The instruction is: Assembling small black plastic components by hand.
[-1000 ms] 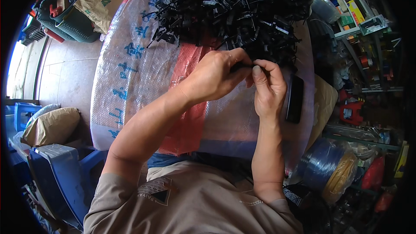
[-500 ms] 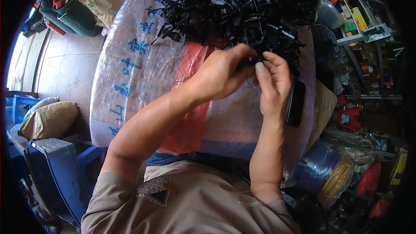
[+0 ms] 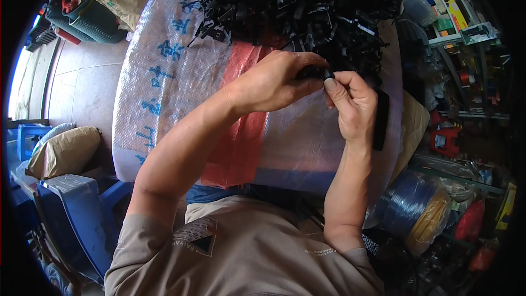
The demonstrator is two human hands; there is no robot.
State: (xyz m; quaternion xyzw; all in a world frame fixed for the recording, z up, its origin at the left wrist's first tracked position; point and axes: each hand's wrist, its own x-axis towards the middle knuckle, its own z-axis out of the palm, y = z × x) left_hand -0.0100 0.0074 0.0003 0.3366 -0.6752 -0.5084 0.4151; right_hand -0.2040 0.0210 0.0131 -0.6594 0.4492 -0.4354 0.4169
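One small part [image 3: 311, 72], black, partly hidden by left hand [image 3: 276, 81]

right hand [image 3: 357, 111] shifted rightward, black phone [image 3: 382, 123] now partly hidden

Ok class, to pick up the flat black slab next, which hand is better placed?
Probably the right hand: the slab lies just beside it, while the left hand is farther away. Both hands seem busy with a small black part, though.

Daylight from left; glare on woven sheet [image 3: 189, 85]; right-hand shelves [image 3: 476, 115] dim; black pile [image 3: 307, 11] darkly shadowed; fisheye rim bends edges, blackens corners.
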